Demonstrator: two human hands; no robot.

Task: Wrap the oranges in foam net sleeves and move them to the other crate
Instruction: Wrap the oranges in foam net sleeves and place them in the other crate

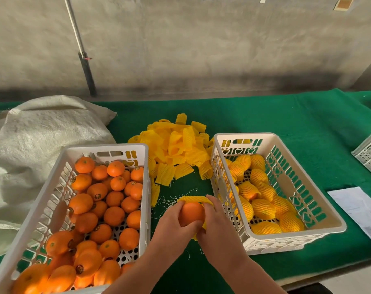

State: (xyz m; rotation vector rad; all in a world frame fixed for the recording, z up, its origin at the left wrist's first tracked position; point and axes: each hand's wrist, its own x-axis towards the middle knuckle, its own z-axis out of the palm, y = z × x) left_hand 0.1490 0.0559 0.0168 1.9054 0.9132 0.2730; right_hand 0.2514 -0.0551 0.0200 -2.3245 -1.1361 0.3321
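Wrapping is under way at lower centre: one orange (192,213) is gripped by the left hand (171,228) while a foam net sleeve (196,199) is pinched by the right hand (216,228); about a dozen sleeved oranges (263,209) are seen in the right crate (320,234); many bare oranges (99,209) remain in the left crate (42,198).

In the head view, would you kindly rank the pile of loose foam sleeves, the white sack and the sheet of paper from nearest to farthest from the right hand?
From the right hand, which pinches a sleeve around an orange:
1. Pile of loose foam sleeves, just beyond the hands, between the crates.
2. Sheet of paper, far right, past the sleeved-fruit crate.
3. White sack, far left, behind the bare-orange crate.
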